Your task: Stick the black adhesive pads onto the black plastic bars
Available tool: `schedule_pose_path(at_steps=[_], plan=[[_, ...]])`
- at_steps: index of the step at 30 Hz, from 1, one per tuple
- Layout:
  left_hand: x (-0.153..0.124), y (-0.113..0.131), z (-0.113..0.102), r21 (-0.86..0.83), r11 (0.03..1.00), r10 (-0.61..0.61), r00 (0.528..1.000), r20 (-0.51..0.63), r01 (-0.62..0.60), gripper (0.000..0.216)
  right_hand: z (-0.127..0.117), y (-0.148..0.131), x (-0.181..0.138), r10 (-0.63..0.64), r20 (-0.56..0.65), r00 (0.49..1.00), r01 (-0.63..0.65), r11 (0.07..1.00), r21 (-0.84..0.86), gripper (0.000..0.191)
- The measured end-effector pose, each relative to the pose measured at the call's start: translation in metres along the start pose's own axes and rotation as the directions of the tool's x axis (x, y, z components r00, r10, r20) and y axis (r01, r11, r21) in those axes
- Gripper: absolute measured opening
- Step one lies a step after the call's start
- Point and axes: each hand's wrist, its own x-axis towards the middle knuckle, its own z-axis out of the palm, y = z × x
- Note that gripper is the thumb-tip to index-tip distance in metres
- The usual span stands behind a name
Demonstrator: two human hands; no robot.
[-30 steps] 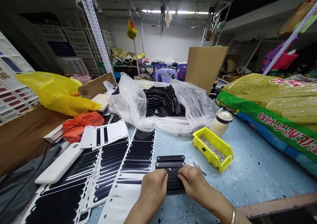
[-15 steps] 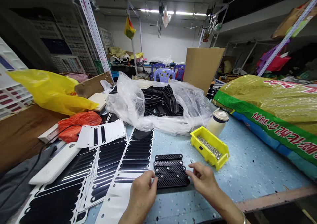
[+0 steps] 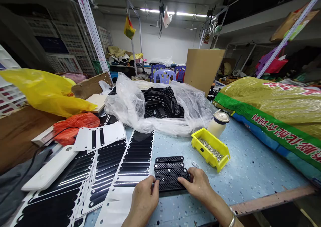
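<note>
A row of several black perforated plastic strips lies side by side on the pale blue table in front of me. My left hand rests at the left end of the nearest strip, fingers curled against its edge. My right hand presses on the right end of the nearer strips with bent fingers. Both hands touch the strips where they lie flat on the table.
White backing sheets with black oval stickers spread to the left. A yellow bin of small metal parts and a white bottle stand at right. A clear bag of black strips lies behind, a large green-yellow sack at right.
Both hands first covered the nearest strips, then drew apart to the ends. Now my right hand has moved back onto the right end; my left hand stays at the left end.
</note>
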Motion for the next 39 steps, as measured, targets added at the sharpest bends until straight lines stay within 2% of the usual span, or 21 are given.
schedule_pose_path(at_steps=[4, 8, 12, 14, 21, 27, 32, 35, 39], plan=[[0.000, -0.001, 0.001, -0.021, 1.000, -0.006, 1.000, -0.014, 0.005, 0.028, 0.001, 0.007, 0.004, 0.021, 0.040, 0.999, -0.023, 0.997, 0.068, 0.036], [0.001, -0.003, 0.002, -0.016, 1.000, -0.001, 1.000, -0.012, 0.000, 0.028, 0.001, 0.018, 0.007, 0.026, 0.070, 0.997, -0.041, 0.974, 0.224, 0.029], [0.002, -0.004, 0.004, -0.012, 1.000, -0.007, 1.000, -0.006, 0.006, 0.028, 0.001, 0.027, 0.009, 0.076, 0.176, 0.981, -0.149, 0.880, 0.450, 0.025], [0.002, -0.005, 0.005, -0.007, 1.000, -0.010, 1.000, -0.003, 0.010, 0.028, 0.001, 0.029, 0.011, 0.093, 0.238, 0.967, -0.206, 0.837, 0.507, 0.028], [0.002, -0.004, 0.006, 0.005, 1.000, 0.001, 1.000, -0.003, -0.001, 0.028, -0.007, 0.028, 0.015, 0.079, 0.341, 0.937, -0.274, 0.772, 0.574, 0.030], [0.003, -0.003, 0.008, 0.000, 1.000, 0.013, 1.000, -0.020, -0.013, 0.028, -0.018, 0.024, 0.024, 0.046, 0.477, 0.878, -0.361, 0.719, 0.594, 0.025], [0.005, -0.005, 0.011, -0.020, 1.000, 0.013, 0.999, -0.049, -0.014, 0.028, -0.019, 0.021, 0.031, 0.015, 0.534, 0.845, -0.390, 0.701, 0.597, 0.023], [0.005, -0.006, 0.012, -0.011, 1.000, 0.003, 0.998, -0.067, -0.003, 0.028, -0.017, 0.021, 0.031, 0.012, 0.526, 0.850, -0.377, 0.711, 0.593, 0.025], [0.005, -0.006, 0.013, 0.006, 1.000, -0.007, 0.997, -0.078, 0.007, 0.027, -0.013, 0.025, 0.028, 0.024, 0.458, 0.889, -0.327, 0.733, 0.597, 0.027]])
